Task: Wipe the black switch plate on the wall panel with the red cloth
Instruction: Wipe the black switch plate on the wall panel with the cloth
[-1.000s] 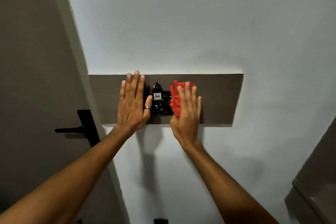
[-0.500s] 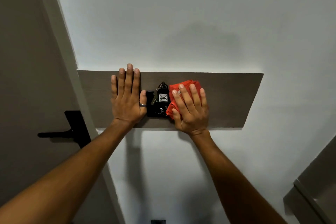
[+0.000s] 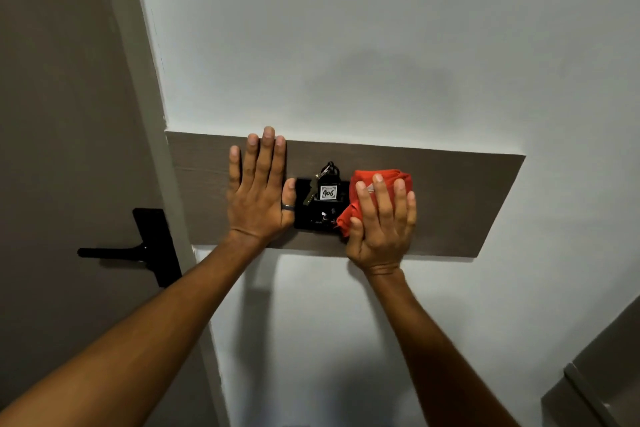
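The black switch plate [image 3: 317,217] sits in the middle of a brown wall panel [image 3: 460,204]. A key with a white tag numbered 406 [image 3: 328,192] hangs over the plate's upper part. My right hand [image 3: 381,222] presses the bunched red cloth [image 3: 379,178] flat against the panel at the plate's right edge, fingers spread over it. My left hand [image 3: 259,191] lies flat on the panel just left of the plate, fingers apart, a ring on the thumb, holding nothing.
A grey-brown door with a black lever handle [image 3: 138,248] stands at the left, beside a pale door frame [image 3: 162,135]. White wall surrounds the panel. A grey cabinet corner [image 3: 595,388] juts in at the lower right.
The view has shifted, so the panel sits further right and larger. My right hand with the cloth has slid slightly right and down along the plate's edge. My left hand stays flat.
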Tool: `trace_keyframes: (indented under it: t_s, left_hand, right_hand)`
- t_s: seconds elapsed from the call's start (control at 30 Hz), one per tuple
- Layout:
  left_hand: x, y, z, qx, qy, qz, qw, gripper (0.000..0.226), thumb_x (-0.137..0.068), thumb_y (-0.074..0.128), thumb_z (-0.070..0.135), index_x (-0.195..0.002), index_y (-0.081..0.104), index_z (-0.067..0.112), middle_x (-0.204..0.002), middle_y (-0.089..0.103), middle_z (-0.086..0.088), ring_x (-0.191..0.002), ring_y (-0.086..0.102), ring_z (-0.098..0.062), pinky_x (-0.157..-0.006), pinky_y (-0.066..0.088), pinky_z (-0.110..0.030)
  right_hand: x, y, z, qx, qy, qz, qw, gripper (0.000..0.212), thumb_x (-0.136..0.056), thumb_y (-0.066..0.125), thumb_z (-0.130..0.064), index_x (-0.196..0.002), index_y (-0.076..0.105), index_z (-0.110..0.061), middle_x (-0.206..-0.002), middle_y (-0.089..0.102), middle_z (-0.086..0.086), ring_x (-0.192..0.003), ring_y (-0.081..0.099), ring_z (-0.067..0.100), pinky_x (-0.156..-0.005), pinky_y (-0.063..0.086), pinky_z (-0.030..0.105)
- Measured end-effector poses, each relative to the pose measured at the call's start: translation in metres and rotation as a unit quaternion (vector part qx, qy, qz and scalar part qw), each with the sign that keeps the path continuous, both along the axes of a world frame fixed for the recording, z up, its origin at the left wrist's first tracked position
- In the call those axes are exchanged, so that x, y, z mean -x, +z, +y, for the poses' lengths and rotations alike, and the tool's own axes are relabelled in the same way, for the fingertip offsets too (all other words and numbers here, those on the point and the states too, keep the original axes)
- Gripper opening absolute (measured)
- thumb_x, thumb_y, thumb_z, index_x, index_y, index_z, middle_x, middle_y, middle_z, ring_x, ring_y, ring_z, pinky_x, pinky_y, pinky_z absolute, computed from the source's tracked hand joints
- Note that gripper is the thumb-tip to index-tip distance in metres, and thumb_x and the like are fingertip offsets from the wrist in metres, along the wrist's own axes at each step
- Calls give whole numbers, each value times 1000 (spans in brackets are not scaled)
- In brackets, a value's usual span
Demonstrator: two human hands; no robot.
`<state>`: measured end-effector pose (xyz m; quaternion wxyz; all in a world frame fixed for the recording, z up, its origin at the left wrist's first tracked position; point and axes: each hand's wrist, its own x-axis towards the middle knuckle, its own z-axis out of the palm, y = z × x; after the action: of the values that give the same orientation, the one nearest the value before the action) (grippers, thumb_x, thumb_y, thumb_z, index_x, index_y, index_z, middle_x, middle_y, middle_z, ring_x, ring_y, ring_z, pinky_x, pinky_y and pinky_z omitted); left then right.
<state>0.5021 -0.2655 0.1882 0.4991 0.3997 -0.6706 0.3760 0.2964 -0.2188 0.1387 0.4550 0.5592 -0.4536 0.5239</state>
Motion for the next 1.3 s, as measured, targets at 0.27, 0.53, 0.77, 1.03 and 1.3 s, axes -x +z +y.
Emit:
trace_keyframes:
  t_s: [0.27,0.53,0.77,1.03,1.3]
  left_hand:
    - [0,-2,2,-8,16,1,1000,63,-103,27,35,-158,16,7,-167,6,-7,-157,-3,-22,-128,1,-47]
    - [1,0,5,-13,24,0,1000,63,-102,28,35,-157,20,5,-168,3,-6,-157,-2,-21,-128,3,-48]
    - [1,-6,5,-7,19,-2,1000,64,-102,28,35,-158,18,6,-170,-5,-3,-157,0,-22,-128,3,-48]
    - [1,-7,3,-13,14,1,1000,64,-102,27,35,-159,15,8,-170,-6,-2,-157,1,-23,-128,2,-48]
    - [0,-7,5,-17,19,1,1000,64,-103,26,35,-159,15,7,-170,-7,-2,-157,-2,-23,-128,1,-48]
  right_hand:
    - [0,8,3,-18,1,-21,1000,50,-107,32,-37,-155,45,-26,-156,49,7,-157,29,30,-130,21,49]
    - [13,22,2,-19,2,44,999,49,-105,41,-36,-152,51,-27,-155,53,5,-154,36,31,-128,25,51]
    - [10,-10,14,-30,10,71,997,47,-107,36,-36,-152,48,-24,-156,47,8,-151,35,35,-128,25,53]
    - [8,4,10,-27,20,95,995,50,-107,32,-39,-151,51,-23,-153,53,8,-152,35,34,-128,23,52]
    - [-6,-6,26,-74,2,23,997,50,-107,38,-37,-154,45,-20,-157,48,11,-150,37,37,-124,32,56]
